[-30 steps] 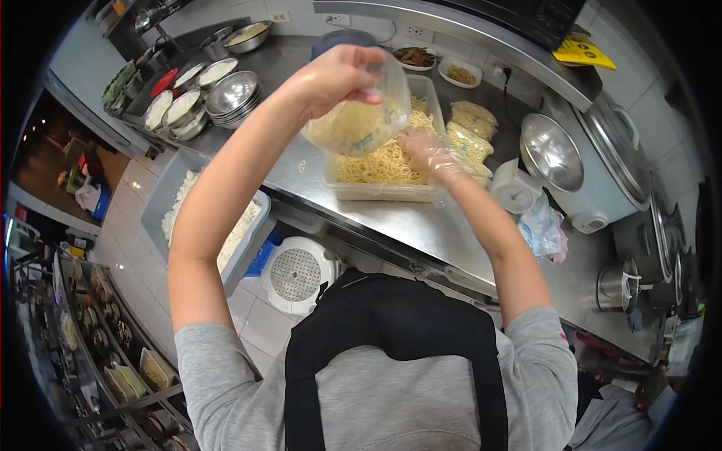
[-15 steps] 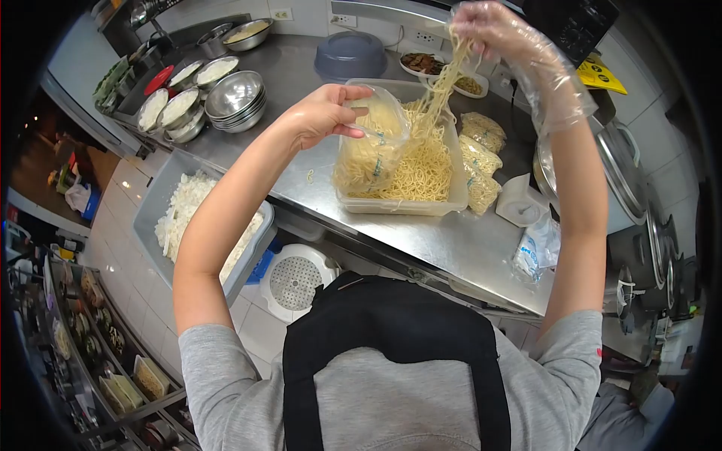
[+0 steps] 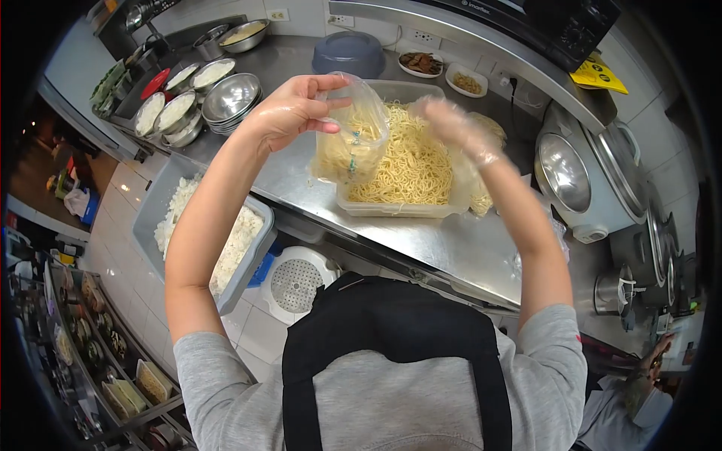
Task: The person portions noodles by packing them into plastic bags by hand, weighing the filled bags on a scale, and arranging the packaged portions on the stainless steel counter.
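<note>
In my left hand (image 3: 297, 113) is a clear plastic bag (image 3: 361, 113), gripped at its rim, with noodles in the lower part. It hangs over the left side of a plastic tub (image 3: 391, 209) full of yellow noodles (image 3: 414, 165). My right hand (image 3: 451, 124), in a clear plastic glove, is over the tub's back right corner, close to the noodles. Motion smears its fingers, so whether they hold any noodles does not show. Filled noodle bags (image 3: 481, 203) lie right of the tub, partly hidden by my right hand and forearm.
A grey bin (image 3: 263, 225) of white rice-like food stands at left below the counter edge. Metal bowls (image 3: 232, 98) are stacked at the back left. Behind the tub are a blue-grey lid (image 3: 347, 56) and small dishes (image 3: 466, 81). A large cooker (image 3: 594, 165) stands at right. Another person (image 3: 624, 406) is at lower right.
My right hand has come down from high above the tub, where noodles dangled from it, to the tub's back right. My left hand and its bag have shifted slightly left.
</note>
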{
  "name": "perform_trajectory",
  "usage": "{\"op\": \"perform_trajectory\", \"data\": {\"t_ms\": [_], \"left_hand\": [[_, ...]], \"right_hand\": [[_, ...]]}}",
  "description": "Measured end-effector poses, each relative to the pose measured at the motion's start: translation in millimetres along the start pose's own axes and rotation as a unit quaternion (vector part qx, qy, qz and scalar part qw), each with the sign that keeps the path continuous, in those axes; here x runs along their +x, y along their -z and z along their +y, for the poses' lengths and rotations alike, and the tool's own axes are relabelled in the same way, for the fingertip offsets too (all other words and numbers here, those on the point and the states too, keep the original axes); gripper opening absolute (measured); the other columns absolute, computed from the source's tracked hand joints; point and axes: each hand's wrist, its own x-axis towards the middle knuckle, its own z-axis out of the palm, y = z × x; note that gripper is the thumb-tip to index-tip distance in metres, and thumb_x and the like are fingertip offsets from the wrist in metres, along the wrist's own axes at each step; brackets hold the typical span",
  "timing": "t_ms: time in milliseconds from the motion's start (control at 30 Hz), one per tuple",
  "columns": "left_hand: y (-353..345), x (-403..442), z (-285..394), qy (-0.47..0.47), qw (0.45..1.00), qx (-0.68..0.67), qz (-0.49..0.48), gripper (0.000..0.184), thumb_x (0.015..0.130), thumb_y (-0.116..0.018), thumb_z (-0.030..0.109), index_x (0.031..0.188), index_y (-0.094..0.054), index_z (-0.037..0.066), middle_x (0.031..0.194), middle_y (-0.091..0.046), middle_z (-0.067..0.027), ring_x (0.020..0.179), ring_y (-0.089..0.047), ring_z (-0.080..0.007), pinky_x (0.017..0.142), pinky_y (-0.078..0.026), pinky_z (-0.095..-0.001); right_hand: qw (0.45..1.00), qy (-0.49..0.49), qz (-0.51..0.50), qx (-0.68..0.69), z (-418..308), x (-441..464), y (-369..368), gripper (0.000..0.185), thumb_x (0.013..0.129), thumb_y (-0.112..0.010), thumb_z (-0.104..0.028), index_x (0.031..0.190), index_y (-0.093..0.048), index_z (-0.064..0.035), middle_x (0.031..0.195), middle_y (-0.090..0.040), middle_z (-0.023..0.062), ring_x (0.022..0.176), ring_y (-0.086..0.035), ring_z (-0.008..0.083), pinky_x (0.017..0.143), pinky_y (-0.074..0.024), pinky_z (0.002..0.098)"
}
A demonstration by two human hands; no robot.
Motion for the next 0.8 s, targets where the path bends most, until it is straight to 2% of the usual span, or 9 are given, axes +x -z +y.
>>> {"op": "perform_trajectory", "data": {"t_ms": [67, 133, 233, 333, 467, 533, 600, 667, 800], "left_hand": [[1.6, -0.6, -1.7, 0.008, 1.000, 0.002, 0.013, 0.057, 0.079, -0.049, -0.009, 0.133, -0.030, -0.008, 0.139, -0.034, -0.0145, 0.126, -0.039, -0.0256, 0.079, -0.054, -0.0228], [2.4, -1.5, -3.2, 0.013, 1.000, 0.002, 0.022, 0.057, 0.079, -0.048, -0.008, 0.133, -0.030, -0.008, 0.139, -0.034, -0.0142, 0.126, -0.039, -0.0253, 0.079, -0.054, -0.0228], [3.9, -0.4, -4.6, 0.015, 0.999, 0.002, 0.028, 0.057, 0.080, -0.048, -0.008, 0.133, -0.030, -0.008, 0.138, -0.034, -0.0142, 0.125, -0.040, -0.0248, 0.079, -0.054, -0.0229], [3.0, 1.2, -3.5, 0.018, 0.999, 0.006, 0.027, 0.056, 0.080, -0.048, -0.009, 0.133, -0.030, -0.008, 0.138, -0.034, -0.0150, 0.125, -0.040, -0.0244, 0.079, -0.054, -0.0230], [3.3, 9.7, -4.1, 0.023, 0.999, 0.005, 0.028, 0.056, 0.079, -0.048, -0.010, 0.132, -0.030, -0.009, 0.138, -0.034, -0.0175, 0.124, -0.040, -0.0246, 0.079, -0.055, -0.0230], [1.9, 14.3, -5.7, 0.026, 0.999, 0.004, 0.028, 0.057, 0.078, -0.049, -0.011, 0.132, -0.030, -0.009, 0.138, -0.033, -0.0170, 0.126, -0.038, -0.0261, 0.077, -0.055, -0.0214], [-0.6, 17.3, -4.1, 0.027, 0.999, 0.002, 0.029, 0.059, 0.077, -0.050, -0.012, 0.132, -0.031, -0.008, 0.138, -0.032, -0.0165, 0.128, -0.036, -0.0276, 0.074, -0.056, -0.0198], [-3.6, 19.2, -2.3, 0.041, 0.999, 0.015, 0.021, 0.058, 0.077, -0.049, -0.011, 0.132, -0.031, -0.008, 0.139, -0.032, -0.0162, 0.128, -0.035, -0.0272, 0.075, -0.056, -0.0212], [-8.4, 20.1, 1.2, 0.048, 0.999, 0.016, 0.014, 0.057, 0.078, -0.049, -0.010, 0.132, -0.032, -0.007, 0.138, -0.033, -0.0155, 0.127, -0.037, -0.0263, 0.076, -0.055, -0.0224]], "right_hand": [[0.983, -0.050, -0.004, -0.179, 32.8, 7.6, -33.1, 0.037, 0.084, -0.054, -0.019, 0.119, -0.053, -0.0078, 0.123, -0.052, 0.0149, 0.114, -0.049, 0.0277, 0.100, -0.0376, 0.0395], [0.833, 0.166, -0.030, -0.527, 53.7, -1.5, -48.7, 0.038, 0.081, -0.057, -0.014, 0.119, -0.052, -0.0080, 0.123, -0.051, 0.0153, 0.109, -0.051, 0.0267, 0.098, -0.0402, 0.0377], [0.891, -0.010, -0.107, -0.441, 17.9, 16.1, -16.6, 0.029, 0.082, -0.059, -0.016, 0.108, -0.058, -0.0034, 0.110, -0.058, 0.0169, 0.103, -0.056, 0.0265, 0.091, -0.0445, 0.0373], [0.984, 0.068, -0.047, -0.159, -31.6, 8.7, 28.1, 0.024, 0.080, -0.062, -0.017, 0.098, -0.061, -0.0012, 0.092, -0.062, 0.0146, 0.087, -0.059, 0.0211, 0.082, -0.0464, 0.0335], [0.977, 0.173, 0.052, -0.118, -105.7, 3.5, 79.5, 0.025, 0.082, -0.063, -0.017, 0.103, -0.061, -0.0041, 0.095, -0.062, 0.0049, 0.086, -0.057, 0.0141, 0.076, -0.0472, 0.0279], [0.955, 0.151, -0.023, -0.256, -154.6, 18.9, 108.3, 0.027, 0.085, -0.060, -0.025, 0.099, -0.061, -0.0020, 0.085, -0.064, 0.0067, 0.075, -0.060, 0.0153, 0.065, -0.0520, 0.0304], [0.958, 0.244, -0.108, -0.108, -186.9, 23.6, 131.5, 0.013, 0.082, -0.062, -0.018, 0.081, -0.063, -0.0046, 0.064, -0.058, -0.0022, 0.056, -0.051, 0.0050, 0.046, -0.0407, 0.0202], [0.966, 0.153, 0.126, -0.169, -227.1, -0.8, 126.2, 0.010, 0.081, -0.061, -0.015, 0.081, -0.063, -0.0051, 0.065, -0.058, -0.0006, 0.056, -0.051, 0.0056, 0.047, -0.0416, 0.0199], [0.950, 0.276, 0.140, -0.028, -255.5, -21.6, 131.3, 0.012, 0.080, -0.057, -0.013, 0.085, -0.060, -0.0031, 0.070, -0.056, 0.0017, 0.059, -0.048, 0.0073, 0.051, -0.0404, 0.0178]]}}
